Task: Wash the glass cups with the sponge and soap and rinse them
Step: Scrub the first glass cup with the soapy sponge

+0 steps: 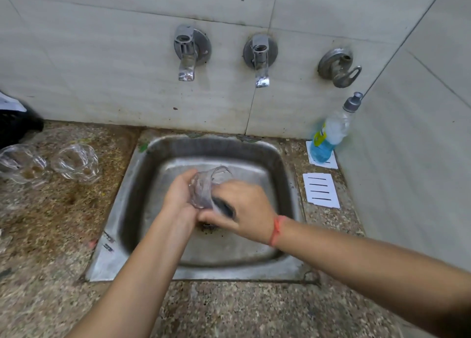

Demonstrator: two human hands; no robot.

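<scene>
Over the steel sink (142, 185), my left hand (178, 195) grips a clear glass cup (206, 187), tilted with its mouth to the upper right. My right hand (244, 207) is curled against the cup's side and holds a dark sponge (224, 207), mostly hidden under the fingers. Two more glass cups (76, 163) (21, 163) stand on the counter to the left of the sink. A soap bottle (328, 136) with blue liquid stands at the back right corner.
Three taps are on the tiled wall: left tap (187, 55), middle tap (260, 57), right tap (339, 69). No water runs. Two white slotted trays (321, 190) lie on the granite counter right of the sink. A dark object (15, 126) sits far left.
</scene>
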